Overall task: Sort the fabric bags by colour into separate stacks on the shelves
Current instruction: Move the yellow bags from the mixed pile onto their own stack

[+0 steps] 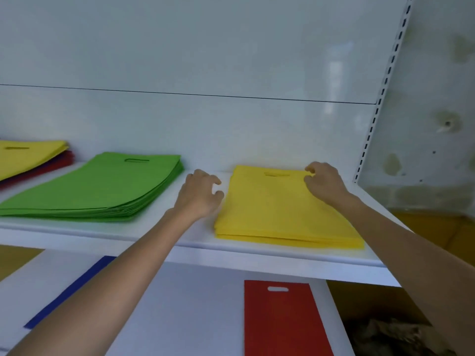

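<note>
Head view, from the left: a mixed pile (28, 155) sits at the far edge of the upper shelf (180, 235), a yellow bag on top with red and something darker under it, so that one is not yet sorted. Next to it lies the green stack (97, 186), thick and fairly square.

The left hand (199, 194) is just beside the left edge of the yellow stack (277, 211), its fingers loosely curled with nothing in them, the tips at or against the stack's side. The yellow stack lies flat near the shelf's right end, its front edge close to the lip. The right hand (325, 182) rests on the stack's far right corner beside the handle slot (277, 174), fingers bent. Whether it pinches the top bag or only presses on it, I cannot tell.

On the lower shelf (192, 304) a blue bag (72, 291) and a red bag (280, 319) lie singly.

These bags look thin, light and limp (non-woven fabric, probably), so a single one would likely droop and slide off its neighbours. Squaring the stack is best done by pushing on its side edges. For lifting one bag, the cut-out handle or a corner is the sensible hold.
</note>
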`<action>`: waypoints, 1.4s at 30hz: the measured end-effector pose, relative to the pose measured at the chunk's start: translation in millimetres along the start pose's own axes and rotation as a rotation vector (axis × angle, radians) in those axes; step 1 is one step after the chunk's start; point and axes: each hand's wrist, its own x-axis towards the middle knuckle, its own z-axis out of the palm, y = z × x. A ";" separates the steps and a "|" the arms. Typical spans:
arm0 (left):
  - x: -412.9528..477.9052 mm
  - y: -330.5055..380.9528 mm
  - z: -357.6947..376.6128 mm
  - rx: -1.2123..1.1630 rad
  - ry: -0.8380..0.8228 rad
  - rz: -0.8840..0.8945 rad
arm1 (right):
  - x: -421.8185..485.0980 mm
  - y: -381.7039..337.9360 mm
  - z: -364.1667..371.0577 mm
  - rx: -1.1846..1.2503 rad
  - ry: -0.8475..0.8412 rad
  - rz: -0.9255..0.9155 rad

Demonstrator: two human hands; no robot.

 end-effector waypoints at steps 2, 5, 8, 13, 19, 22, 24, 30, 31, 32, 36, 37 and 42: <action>-7.7 -13.9 -14.1 -0.013 0.117 0.009 | -0.2 -34.5 9.5 0.084 0.016 -0.102; -27.0 -45.1 -43.9 0.045 0.256 -0.013 | -0.5 -98.4 36.4 0.203 -0.003 -0.270; -56.5 -89.0 -83.5 0.146 0.374 -0.113 | -7.0 -172.7 71.5 0.300 -0.073 -0.428; -122.6 -174.9 -154.2 0.219 0.431 -0.374 | -37.3 -300.8 121.8 0.355 -0.228 -0.650; -173.0 -257.3 -205.2 0.227 0.392 -0.495 | -78.7 -417.2 166.8 0.468 -0.299 -0.791; -179.6 -298.8 -230.3 0.233 0.381 -0.479 | -87.6 -462.3 185.9 0.486 -0.323 -0.790; -179.7 -326.5 -247.3 0.224 0.384 -0.466 | -88.0 -489.2 197.7 0.487 -0.326 -0.770; -177.8 -398.8 -276.7 0.191 0.345 -0.416 | -84.8 -546.5 243.9 0.503 -0.264 -0.688; -176.8 -411.2 -281.0 0.189 0.336 -0.412 | -84.6 -553.7 252.4 0.500 -0.268 -0.673; -174.5 -423.9 -285.3 0.190 0.327 -0.409 | -83.9 -560.8 259.7 0.494 -0.272 -0.661; -155.4 -470.6 -296.3 0.148 0.311 -0.394 | -73.1 -587.2 283.3 0.465 -0.272 -0.639; -148.4 -480.6 -296.6 0.131 0.309 -0.386 | -68.0 -593.0 289.0 0.447 -0.270 -0.635; -111.3 -524.6 -292.8 0.072 0.284 -0.372 | -27.5 -625.4 315.6 0.386 -0.230 -0.630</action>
